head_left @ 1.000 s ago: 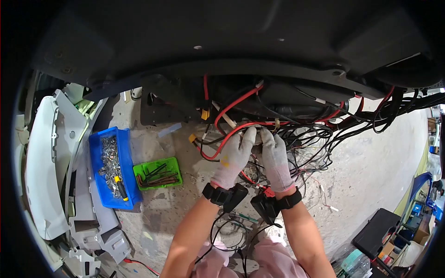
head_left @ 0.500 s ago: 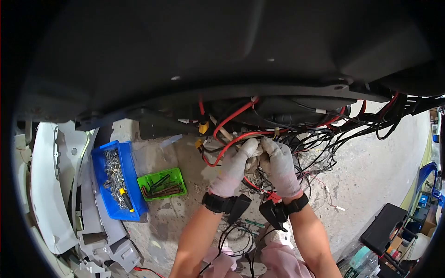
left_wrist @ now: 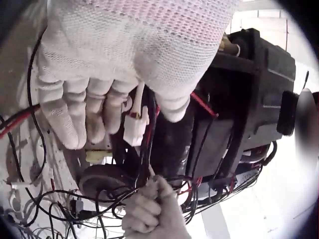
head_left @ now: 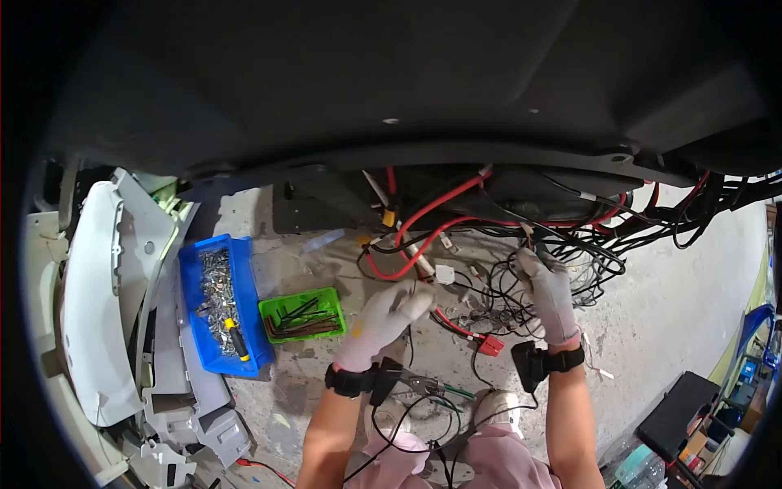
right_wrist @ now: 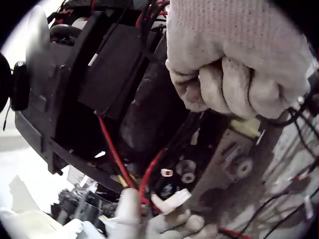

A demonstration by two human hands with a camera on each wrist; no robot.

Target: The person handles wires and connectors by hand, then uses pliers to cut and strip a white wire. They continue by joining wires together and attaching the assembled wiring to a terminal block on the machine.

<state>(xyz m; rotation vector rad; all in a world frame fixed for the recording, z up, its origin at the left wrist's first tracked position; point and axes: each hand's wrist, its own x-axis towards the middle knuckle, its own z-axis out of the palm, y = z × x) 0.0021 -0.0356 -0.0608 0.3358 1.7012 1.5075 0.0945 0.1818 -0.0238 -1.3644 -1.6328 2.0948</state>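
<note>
My gloved left hand (head_left: 387, 319) hovers over the floor, its fingers slightly bent and the thumb apart. Just beyond its fingertips is a white plug connector (head_left: 444, 274). The left wrist view shows this connector (left_wrist: 134, 129) between thumb and forefinger, behind the hand. My gloved right hand (head_left: 551, 297) is at the edge of the dark cable tangle (head_left: 599, 273), fingers curled tightly round a thin cable. In the left wrist view, a pale strand (left_wrist: 151, 170) rises from the right hand's pinch. The right palm hides most of that cable.
Overhead hangs a large black body panel (head_left: 391, 90). Red cables (head_left: 440, 200) loop beneath it. At left stand a blue bin (head_left: 261, 342) of screws, a green tray (head_left: 336, 295) of hex keys and grey panels (head_left: 167, 359). A red connector (head_left: 490, 345) and pliers (head_left: 419, 383) lie near the feet.
Both hands were together at the cables; now they are wide apart. The left has moved left and down, the right to the right. The white connector now shows between them.
</note>
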